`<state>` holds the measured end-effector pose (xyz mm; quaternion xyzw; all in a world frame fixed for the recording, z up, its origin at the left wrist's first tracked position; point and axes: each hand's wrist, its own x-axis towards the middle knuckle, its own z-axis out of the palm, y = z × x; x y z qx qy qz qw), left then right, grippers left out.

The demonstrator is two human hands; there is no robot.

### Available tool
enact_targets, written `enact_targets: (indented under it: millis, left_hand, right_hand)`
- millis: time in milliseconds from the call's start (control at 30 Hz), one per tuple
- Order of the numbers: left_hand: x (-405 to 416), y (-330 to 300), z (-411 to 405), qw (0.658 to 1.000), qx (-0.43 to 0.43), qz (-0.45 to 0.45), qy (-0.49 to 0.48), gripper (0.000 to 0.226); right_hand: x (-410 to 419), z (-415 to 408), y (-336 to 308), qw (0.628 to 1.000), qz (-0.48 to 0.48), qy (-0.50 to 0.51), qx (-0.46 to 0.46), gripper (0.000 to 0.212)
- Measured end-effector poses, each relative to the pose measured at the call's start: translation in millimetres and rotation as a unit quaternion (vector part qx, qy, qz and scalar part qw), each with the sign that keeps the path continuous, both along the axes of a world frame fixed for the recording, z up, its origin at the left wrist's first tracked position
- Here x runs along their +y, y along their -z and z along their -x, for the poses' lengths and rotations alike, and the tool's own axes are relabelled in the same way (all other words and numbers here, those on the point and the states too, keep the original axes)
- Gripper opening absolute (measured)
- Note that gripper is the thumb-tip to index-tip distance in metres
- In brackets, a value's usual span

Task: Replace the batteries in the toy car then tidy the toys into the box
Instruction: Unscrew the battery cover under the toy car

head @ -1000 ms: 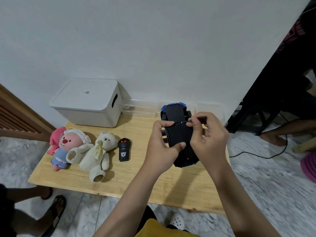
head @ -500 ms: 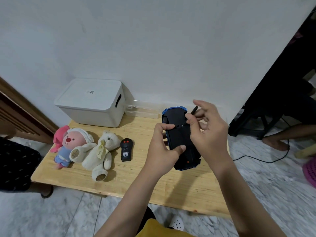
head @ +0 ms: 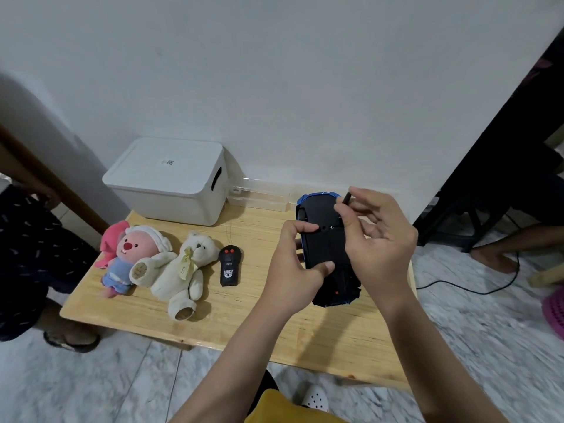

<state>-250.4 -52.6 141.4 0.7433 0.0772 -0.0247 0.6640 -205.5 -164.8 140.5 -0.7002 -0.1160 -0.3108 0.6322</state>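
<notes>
Beside the remote (head: 229, 265), left fingers (head: 300, 228) grip the car (head: 325, 248); right fingers (head: 343, 213) pinch a screwdriver (head: 346, 198).

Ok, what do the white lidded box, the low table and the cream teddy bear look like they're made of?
White lidded box: apparently matte plastic, with smooth moulded corners and a cut-out handle slot. Low table: light wood, possibly laminated strips, with visible lengthwise grain and a faint sheen. Cream teddy bear: soft plush fabric, fuzzy surface, with a ribbon at the neck.
</notes>
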Motion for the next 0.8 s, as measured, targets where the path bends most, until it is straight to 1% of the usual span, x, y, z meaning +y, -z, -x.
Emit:
enact_targets:
  millis: [100, 200, 433, 533, 667, 800]
  left_hand:
    - [1.0, 0.0, 0.2, 1.000, -0.002, 0.005, -0.004, 0.048]
    - [3.0, 0.0, 0.6, 1.000, -0.003, 0.006, -0.006, 0.048]
    - [7.3, 0.8, 2.5, 1.000, -0.004, 0.013, -0.012, 0.047]
    - [8.7, 2.1, 2.1, 1.000, -0.009, 0.015, -0.015, 0.046]
    - [9.8, 4.7, 2.6, 1.000, -0.013, 0.010, -0.016, 0.047]
    - [10.1, 7.7, 3.9, 1.000, -0.016, 0.008, -0.015, 0.048]
  right_hand:
    - [1.1, 2.8, 0.3, 1.000, -0.014, -0.005, 0.006, 0.027]
    - [1.9, 3.6, -1.5, 1.000, -0.015, 0.001, 0.004, 0.024]
    - [3.5, 5.7, 0.8, 1.000, 0.008, -0.015, 0.009, 0.027]
    - [3.9, 6.2, 3.6, 1.000, 0.009, -0.029, 0.005, 0.024]
    - [4.7, 6.1, 3.6, 1.000, 0.017, -0.008, -0.016, 0.019]
    - [4.4, 8.5, 3.6, 0.999, 0.041, -0.003, -0.034, 0.024]
